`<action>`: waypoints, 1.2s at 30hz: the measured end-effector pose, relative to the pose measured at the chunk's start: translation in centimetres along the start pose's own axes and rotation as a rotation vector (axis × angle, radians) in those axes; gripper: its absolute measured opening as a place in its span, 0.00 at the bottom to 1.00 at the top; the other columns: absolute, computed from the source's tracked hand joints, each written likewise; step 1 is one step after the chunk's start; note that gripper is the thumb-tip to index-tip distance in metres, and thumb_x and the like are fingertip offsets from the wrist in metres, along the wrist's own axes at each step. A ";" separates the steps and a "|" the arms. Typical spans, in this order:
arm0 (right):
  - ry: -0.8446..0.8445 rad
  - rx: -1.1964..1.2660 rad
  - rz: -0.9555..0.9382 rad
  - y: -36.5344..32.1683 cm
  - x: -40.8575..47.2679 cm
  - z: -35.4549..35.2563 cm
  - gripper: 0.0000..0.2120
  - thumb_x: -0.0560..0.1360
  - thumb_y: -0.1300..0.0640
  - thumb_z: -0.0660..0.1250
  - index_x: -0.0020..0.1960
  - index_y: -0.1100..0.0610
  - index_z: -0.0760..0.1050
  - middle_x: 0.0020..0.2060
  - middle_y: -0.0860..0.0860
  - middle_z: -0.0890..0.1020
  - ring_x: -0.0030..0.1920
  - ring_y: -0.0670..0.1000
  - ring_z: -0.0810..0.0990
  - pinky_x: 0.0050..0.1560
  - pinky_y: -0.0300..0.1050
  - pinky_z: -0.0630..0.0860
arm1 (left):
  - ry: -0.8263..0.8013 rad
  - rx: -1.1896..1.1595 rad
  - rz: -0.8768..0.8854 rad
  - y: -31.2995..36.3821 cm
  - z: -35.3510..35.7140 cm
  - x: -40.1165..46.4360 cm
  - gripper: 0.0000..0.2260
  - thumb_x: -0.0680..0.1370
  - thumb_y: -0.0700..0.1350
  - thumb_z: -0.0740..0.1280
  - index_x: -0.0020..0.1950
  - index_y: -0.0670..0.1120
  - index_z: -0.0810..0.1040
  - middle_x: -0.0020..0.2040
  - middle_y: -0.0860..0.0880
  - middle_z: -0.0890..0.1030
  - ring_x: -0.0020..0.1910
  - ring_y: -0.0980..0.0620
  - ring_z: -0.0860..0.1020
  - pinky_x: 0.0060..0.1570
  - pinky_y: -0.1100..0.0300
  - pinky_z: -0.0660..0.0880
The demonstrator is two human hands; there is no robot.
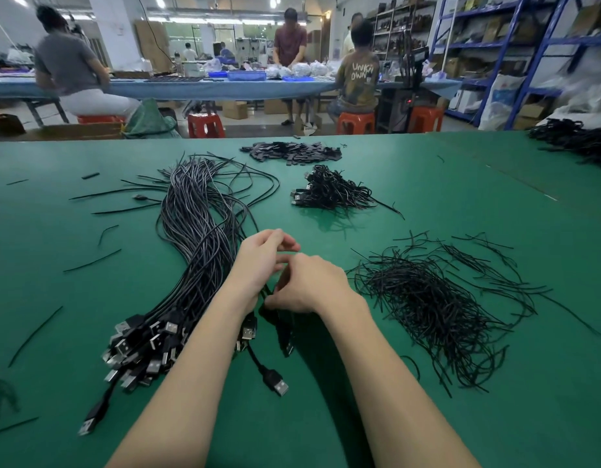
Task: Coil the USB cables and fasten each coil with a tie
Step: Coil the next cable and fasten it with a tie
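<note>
A long bundle of loose black USB cables (194, 238) lies on the green table (427, 197), its plugs (140, 352) fanned out near me. My left hand (262, 258) and my right hand (309, 285) meet just right of the bundle, fingers curled around one black cable (275, 336) whose plug end hangs below them. A heap of black wire ties (437, 305) spreads to the right. Finished tied coils (329, 192) are piled further back.
A pile of small black flat pieces (292, 152) lies at the table's far middle. More black cables (576, 140) sit at the far right edge. Stray ties (93, 261) are scattered left. Beyond the table, people work at a blue bench (191, 87) by red stools and shelves.
</note>
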State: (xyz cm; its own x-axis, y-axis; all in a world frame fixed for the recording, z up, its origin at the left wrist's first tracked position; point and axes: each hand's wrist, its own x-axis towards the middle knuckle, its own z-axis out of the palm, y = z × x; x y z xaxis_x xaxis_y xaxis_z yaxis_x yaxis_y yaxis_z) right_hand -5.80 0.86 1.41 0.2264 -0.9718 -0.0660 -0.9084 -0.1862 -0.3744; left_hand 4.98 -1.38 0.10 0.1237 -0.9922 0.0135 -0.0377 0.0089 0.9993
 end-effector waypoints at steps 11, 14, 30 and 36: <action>0.043 1.004 0.204 4.6 -0.4 -3.2 0.06 0.77 0.64 0.66 0.45 0.56 0.77 0.31 0.51 0.81 0.23 0.44 0.74 0.25 0.34 0.69 | -0.195 0.806 0.308 -0.8 -0.1 -0.7 0.11 0.83 0.53 0.59 0.45 0.52 0.77 0.41 0.52 0.82 0.42 0.50 0.78 0.46 0.56 0.74; -0.006 1.379 0.179 5.2 -0.2 -3.9 0.04 0.77 0.64 0.69 0.48 0.57 0.78 0.35 0.52 0.82 0.31 0.46 0.78 0.32 0.36 0.78 | -0.226 0.821 0.344 -0.4 0.6 -1.3 0.11 0.83 0.54 0.59 0.43 0.52 0.69 0.36 0.50 0.77 0.35 0.48 0.74 0.40 0.53 0.72; 0.027 0.730 -0.175 3.5 -1.8 -1.0 0.26 0.75 0.31 0.62 0.49 0.54 0.81 0.45 0.44 0.87 0.48 0.43 0.82 0.58 0.49 0.77 | -0.206 -0.923 -0.313 3.0 1.9 -1.6 0.20 0.86 0.51 0.53 0.35 0.47 0.65 0.28 0.52 0.61 0.26 0.54 0.59 0.34 0.61 0.57; -0.298 0.559 -0.103 3.4 -3.2 -5.8 0.15 0.80 0.46 0.68 0.56 0.57 0.79 0.35 0.52 0.87 0.30 0.48 0.80 0.38 0.33 0.76 | -0.236 -1.027 -0.394 2.8 0.7 -1.2 0.26 0.86 0.57 0.51 0.29 0.48 0.60 0.25 0.53 0.56 0.23 0.54 0.52 0.22 0.63 0.54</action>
State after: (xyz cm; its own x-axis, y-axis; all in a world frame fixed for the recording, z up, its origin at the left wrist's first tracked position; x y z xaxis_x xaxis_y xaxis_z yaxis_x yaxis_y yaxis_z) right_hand -11.61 2.48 5.69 0.4640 -0.8560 -0.2279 -0.5745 -0.0949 -0.8130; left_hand 4.01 -0.26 2.91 -0.2482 -0.9461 -0.2081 0.8106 -0.3204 0.4902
